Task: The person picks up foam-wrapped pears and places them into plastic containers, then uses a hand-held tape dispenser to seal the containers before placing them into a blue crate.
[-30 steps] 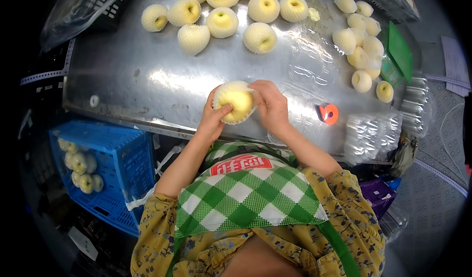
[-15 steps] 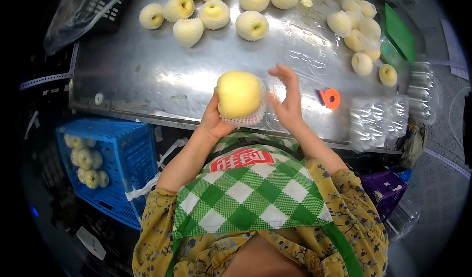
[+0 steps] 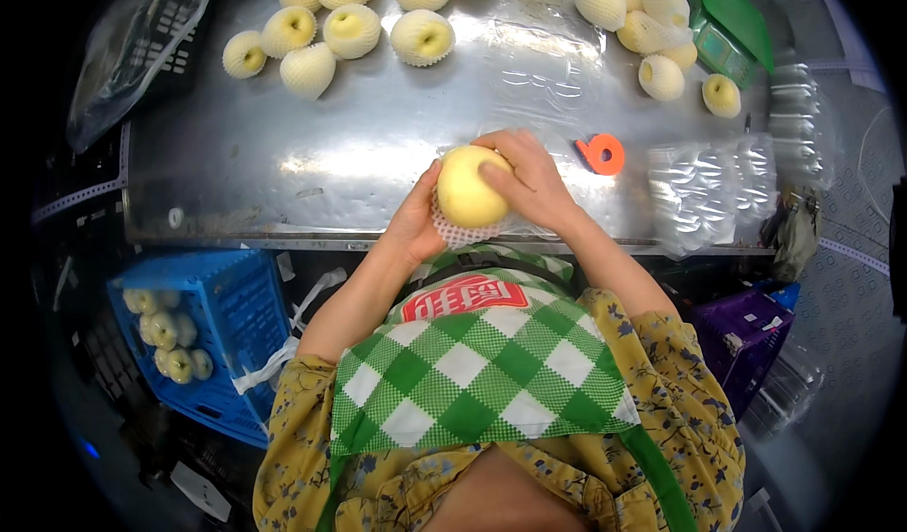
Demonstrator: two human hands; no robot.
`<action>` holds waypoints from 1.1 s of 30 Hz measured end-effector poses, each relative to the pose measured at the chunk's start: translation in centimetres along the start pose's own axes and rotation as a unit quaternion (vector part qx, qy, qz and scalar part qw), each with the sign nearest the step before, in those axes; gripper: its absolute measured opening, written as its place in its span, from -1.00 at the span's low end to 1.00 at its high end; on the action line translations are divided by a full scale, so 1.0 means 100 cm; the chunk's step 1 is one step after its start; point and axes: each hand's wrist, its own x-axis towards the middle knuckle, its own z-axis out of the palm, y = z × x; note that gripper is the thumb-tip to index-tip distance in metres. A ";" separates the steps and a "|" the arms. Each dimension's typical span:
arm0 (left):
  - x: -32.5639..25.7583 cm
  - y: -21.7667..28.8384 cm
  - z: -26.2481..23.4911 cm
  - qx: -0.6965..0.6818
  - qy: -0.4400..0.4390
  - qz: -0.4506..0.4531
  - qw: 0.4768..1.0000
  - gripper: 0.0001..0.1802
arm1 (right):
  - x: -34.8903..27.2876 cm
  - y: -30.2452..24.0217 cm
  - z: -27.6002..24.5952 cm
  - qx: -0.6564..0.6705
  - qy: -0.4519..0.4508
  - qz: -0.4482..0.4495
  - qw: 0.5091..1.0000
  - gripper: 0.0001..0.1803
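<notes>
A large yellow apple (image 3: 463, 194) is held over the table's front edge, close to my apron. My left hand (image 3: 416, 215) cups it from the left and below, with a white foam net (image 3: 460, 232) bunched around its underside. On the other side, my right hand (image 3: 531, 180) lies over its upper right, thumb on top and fingers wrapped behind. The bare upper part of the apple shows between both hands; most of the net's far side is hidden.
Netted apples (image 3: 422, 38) stand at the back left of the metal table (image 3: 227, 154), more (image 3: 661, 77) at the back right beside a green scale (image 3: 732, 22). An orange tape dispenser (image 3: 602, 154) and clear plastic trays (image 3: 694, 192) lie right. Apples fill part of a blue crate (image 3: 236, 296) below left.
My right hand has come in from the right and closed onto the apple, which it was apart from before. The view has shifted, so the table's things appear farther left.
</notes>
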 end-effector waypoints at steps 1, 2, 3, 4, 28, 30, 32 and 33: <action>0.004 -0.006 -0.004 -0.006 0.003 0.001 1.000 -0.24 | 0.002 0.005 -0.003 0.023 0.011 0.009 1.000 -0.62; 0.008 -0.010 -0.007 -0.012 0.005 0.001 1.000 -0.19 | 0.003 0.009 -0.005 0.045 0.022 0.019 0.999 -0.66; 0.012 -0.014 -0.009 -0.022 -0.014 -0.006 1.000 -0.11 | 0.003 0.017 -0.004 0.116 0.067 0.054 0.990 -0.67; 0.014 -0.015 -0.010 -0.054 -0.035 -0.020 0.998 -0.12 | 0.001 0.029 0.000 0.186 0.110 0.087 0.972 -0.67; 0.026 -0.014 -0.013 -0.172 -0.156 -0.028 0.972 -0.43 | -0.007 0.019 0.013 0.644 -0.010 0.328 0.691 -0.54; 0.022 -0.011 -0.017 -0.154 -0.147 -0.016 0.977 -0.23 | -0.017 0.017 0.026 0.671 -0.017 0.303 0.676 -0.56; 0.014 -0.004 -0.012 -0.097 -0.148 -0.016 0.984 -0.14 | -0.014 0.035 0.032 0.715 -0.035 0.273 0.643 -0.58; 0.011 0.000 -0.013 -0.044 -0.126 -0.015 0.991 -0.10 | -0.014 0.015 0.014 0.682 -0.001 0.312 0.661 -0.73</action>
